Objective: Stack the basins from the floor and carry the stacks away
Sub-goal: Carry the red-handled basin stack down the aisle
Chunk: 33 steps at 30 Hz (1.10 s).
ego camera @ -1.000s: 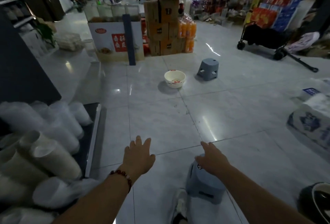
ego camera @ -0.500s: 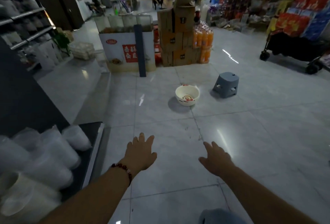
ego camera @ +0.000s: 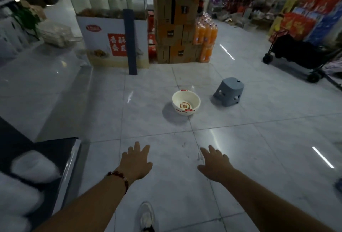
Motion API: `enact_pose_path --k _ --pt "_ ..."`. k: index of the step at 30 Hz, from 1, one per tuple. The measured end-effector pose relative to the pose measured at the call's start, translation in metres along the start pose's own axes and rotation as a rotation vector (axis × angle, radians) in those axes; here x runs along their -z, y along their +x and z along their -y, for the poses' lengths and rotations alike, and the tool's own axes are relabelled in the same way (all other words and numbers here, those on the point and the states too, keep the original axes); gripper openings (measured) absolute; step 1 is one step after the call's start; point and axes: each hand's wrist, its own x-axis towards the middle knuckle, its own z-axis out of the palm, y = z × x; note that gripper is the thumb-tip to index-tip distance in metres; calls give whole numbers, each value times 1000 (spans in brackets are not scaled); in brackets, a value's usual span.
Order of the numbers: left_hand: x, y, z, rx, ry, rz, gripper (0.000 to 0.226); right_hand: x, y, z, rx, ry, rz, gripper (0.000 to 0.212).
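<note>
At the near left, blurred white cups (ego camera: 27, 174) were seen lying on a dark shelf (ego camera: 55, 150). The left hand (ego camera: 137, 163) — a red bead bracelet (ego camera: 120, 177) at its wrist — was held out over the floor (ego camera: 259, 148), fingers spread, nothing gripped. Below it a white shoe (ego camera: 147, 217) was planted on the tiles. The right hand (ego camera: 214, 163) was likewise extended, opened flat and empty. Farther off, between the two hands in line, a white basin (ego camera: 186, 102) with red markings was set upright on the floor, well apart from both hands. Just to its right a grey stool (ego camera: 229, 91) was placed — behind them, stacked cardboard boxes (ego camera: 175, 22).
</note>
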Motion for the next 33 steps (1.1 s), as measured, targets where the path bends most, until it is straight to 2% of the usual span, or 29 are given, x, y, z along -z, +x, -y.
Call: enact_pose_path --k 6,11,21,27,33 --pt "84 125 32 -58 56 17 75 67 113 41 -27 90 -13 73" --pt "130 205 33 -94 67 3 76 108 192 51 -55 154 -2 76" --pt "198 397 -7 -131 112 69 76 161 384 -7 -147 179 70 77" --pt "270 528 -51 -156 160 88 75 220 508 -54 -163 140 131 74" --pt "313 631 -80 -193 173 119 76 266 599 -67 -166 186 157 77"
